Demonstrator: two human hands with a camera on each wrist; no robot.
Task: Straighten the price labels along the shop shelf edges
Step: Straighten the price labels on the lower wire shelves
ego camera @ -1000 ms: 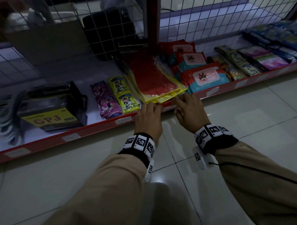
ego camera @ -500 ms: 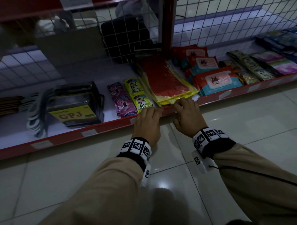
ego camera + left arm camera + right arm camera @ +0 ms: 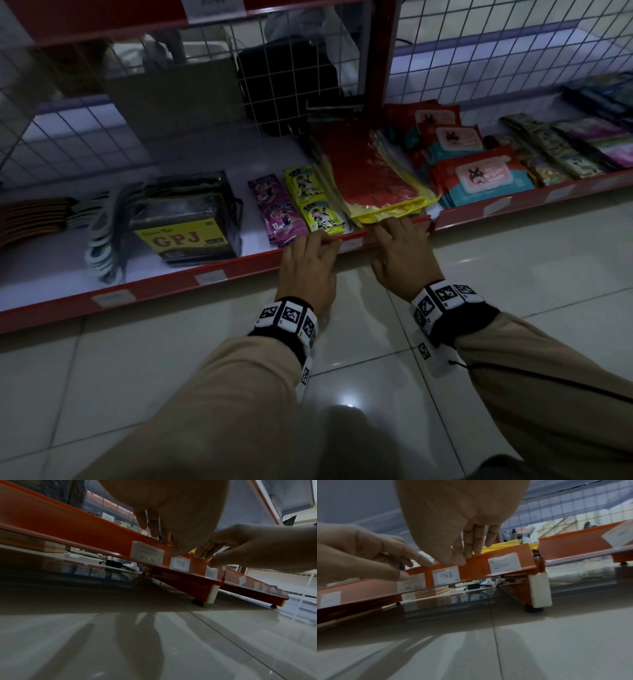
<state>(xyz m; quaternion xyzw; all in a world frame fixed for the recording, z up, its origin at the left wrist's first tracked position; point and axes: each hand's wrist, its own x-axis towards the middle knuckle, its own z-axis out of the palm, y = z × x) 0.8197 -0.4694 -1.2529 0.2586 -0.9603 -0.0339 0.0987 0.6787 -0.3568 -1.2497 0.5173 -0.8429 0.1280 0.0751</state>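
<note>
now left hand, right hand pinch shelf edge; 1500 label between; tiled floor below.

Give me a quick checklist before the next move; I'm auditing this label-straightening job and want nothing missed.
1. Left hand pinches the shelf edge, thumb on the covered label: ok.
2. Right hand pinches the shelf edge further right: ok.
3. 1500 label, between the hands, reads upside down: not ok.
4. 25000 label lies parallel to the edge: ok.
5. Straightness of the covered label: cannot tell, thumb and blur hide it.
</note>
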